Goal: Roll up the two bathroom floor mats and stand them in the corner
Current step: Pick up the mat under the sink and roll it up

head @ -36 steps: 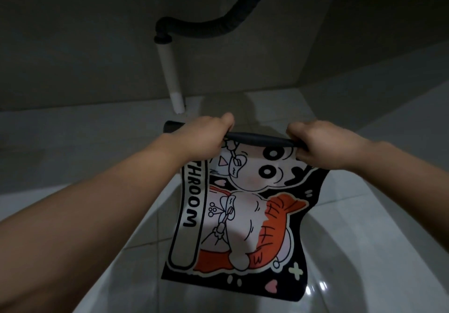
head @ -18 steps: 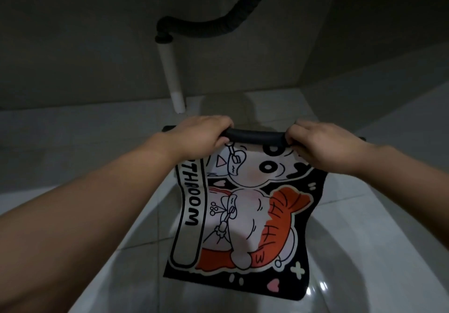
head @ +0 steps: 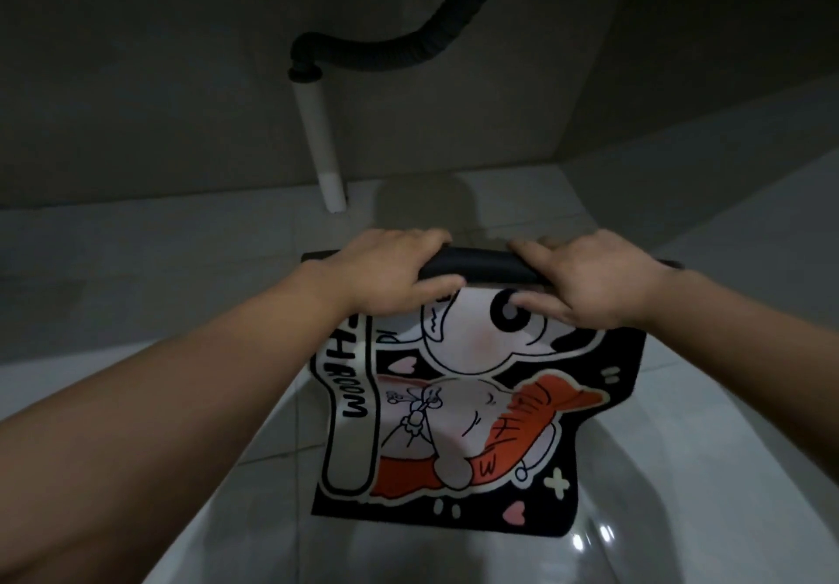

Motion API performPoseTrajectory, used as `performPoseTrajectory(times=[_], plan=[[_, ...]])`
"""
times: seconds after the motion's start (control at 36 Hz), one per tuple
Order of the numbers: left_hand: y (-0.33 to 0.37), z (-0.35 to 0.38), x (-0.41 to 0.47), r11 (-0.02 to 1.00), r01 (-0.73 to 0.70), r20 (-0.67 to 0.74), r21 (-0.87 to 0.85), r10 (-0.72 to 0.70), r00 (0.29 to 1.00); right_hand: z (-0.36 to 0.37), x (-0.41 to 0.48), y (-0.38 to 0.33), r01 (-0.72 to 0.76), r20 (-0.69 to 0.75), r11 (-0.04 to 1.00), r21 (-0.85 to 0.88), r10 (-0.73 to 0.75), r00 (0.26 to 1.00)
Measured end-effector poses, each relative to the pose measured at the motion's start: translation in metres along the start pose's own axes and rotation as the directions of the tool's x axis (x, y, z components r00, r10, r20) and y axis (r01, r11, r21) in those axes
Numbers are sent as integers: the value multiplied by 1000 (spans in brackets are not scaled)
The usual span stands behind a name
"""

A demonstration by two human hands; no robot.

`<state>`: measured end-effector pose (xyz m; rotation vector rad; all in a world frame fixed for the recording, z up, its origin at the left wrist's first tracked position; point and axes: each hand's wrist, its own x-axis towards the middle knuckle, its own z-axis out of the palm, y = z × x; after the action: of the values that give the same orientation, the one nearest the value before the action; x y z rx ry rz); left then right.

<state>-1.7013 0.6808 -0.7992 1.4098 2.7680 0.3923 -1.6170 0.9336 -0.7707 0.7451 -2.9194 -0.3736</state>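
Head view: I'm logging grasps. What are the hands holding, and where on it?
The left hand and right hand hold the bathroom mat by its rolled black top edge, fingers over it, thumbs beneath; the printed part hangs free.

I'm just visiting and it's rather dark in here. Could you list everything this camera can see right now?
mat: one, black with a white and orange cartoon print, top edge rolled into a tube, the rest hanging below the hands
hose: one, black and ribbed, curving along the top of the wall
pipe: one, white, running from the hose's end down to the floor
wall: grey, at the back, meeting a side wall in a corner on the right
floor: pale glossy tiles, beneath the mat
left hand: one, bare, gripping the rolled edge at its left
right hand: one, bare, gripping the rolled edge at its right
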Motion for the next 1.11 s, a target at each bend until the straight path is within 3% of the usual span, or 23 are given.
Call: performPoseTrajectory(times=[0.19, 0.36, 0.47, 0.61, 0.78, 0.86, 1.0, 1.11], plan=[[-7, -3, 3, 999, 35, -14, 18, -35, 999, -3, 6, -6, 16, -54, 999, -33, -18, 998], [-1, 1, 4, 990, 51, -17, 130, -49, 999, -4, 20, -15, -128, 85, 977, 171, 115, 990], [-1, 4, 5, 993, 117, 38, -9, -117, 992, -4, 25, -14, -153, 92, 975, 163, 140, 986], [-6, 5, 0, 999, 48, -18, 1, -48, 999, -8, 23, -14, -90, 38, 975, 201, 84, 996], [-6, 4, -2, 998, 29, 42, -61, -26, 999, -7, 22, -20, -91, 11, 962, 257, 92, 996], [-5, 3, -2, 997, 47, 68, -61, -43, 997, -7, 25, -19, -132, 64, 951, 278, 119, 991], [0, -2, -2, 998, 55, -3, -7, -55, 998, -5, 32, -18, -156, 114, 948, 276, 129, 985], [4, -1, 2, 989, 117, 38, -90, -114, 993, -4, 36, -22, -232, 151, 922, 311, 193, 969]])
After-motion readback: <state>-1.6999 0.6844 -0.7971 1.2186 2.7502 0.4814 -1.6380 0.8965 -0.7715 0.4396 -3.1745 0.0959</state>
